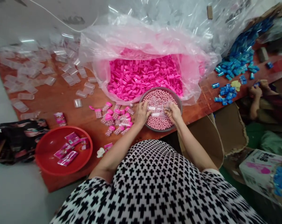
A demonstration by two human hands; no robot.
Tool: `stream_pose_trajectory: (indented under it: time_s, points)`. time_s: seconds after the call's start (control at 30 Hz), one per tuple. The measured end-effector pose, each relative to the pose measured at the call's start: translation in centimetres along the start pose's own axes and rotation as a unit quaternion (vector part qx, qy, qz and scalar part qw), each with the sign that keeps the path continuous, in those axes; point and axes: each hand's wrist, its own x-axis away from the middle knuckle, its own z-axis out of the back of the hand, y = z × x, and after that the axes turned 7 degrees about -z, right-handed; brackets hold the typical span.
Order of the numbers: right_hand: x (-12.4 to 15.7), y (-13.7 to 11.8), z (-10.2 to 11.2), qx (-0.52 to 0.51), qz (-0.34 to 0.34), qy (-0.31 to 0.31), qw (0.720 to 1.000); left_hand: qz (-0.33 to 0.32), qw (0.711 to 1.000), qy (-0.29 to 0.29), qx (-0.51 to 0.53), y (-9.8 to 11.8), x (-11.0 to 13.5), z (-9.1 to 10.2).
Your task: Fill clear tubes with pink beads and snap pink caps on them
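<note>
A grey bowl (180,107) full of small pink beads (160,123) stands before me. Several clear plastic containers (156,109) lie over the beads, between my hands. My left hand (142,114) reaches across the bowl's left rim, its fingers closed at the left end of these containers. From the other side my right hand (173,112) pinches the containers at their right end. Exactly how many each hand grips is hard to make out. Left of the bowl sits a cluster of bead-filled containers with pink caps (119,119).
Behind the bowl, a plastic bag (98,70) holds many pink caps (143,74). Empty clear containers (70,76) are scattered at left. A red basin (41,149) holds pink packets (67,158). Blue packets (227,93), a cardboard box (229,129) and another person's hands (257,88) are at right.
</note>
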Motion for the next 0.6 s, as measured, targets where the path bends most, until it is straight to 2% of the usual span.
stream_pose_trajectory:
  time_s: [0.13, 0.37, 0.6]
  points:
    - [-0.5, 0.0, 0.7, 0.04, -0.002, -0.024, 0.999, 0.056, 0.996, -0.006, -0.069, 0.6, 1.1, 0.3]
    - [-1.2, 1.4, 1.8, 0.1, -0.019, -0.096, 0.99, 0.156, 0.981, 0.031, -0.113, 1.6, 2.0, 0.9]
    - [-1.6, 2.0, 1.7, 0.109, -0.013, -0.122, 0.986, 0.186, 0.976, 0.056, -0.098, 2.6, 1.4, 0.7]
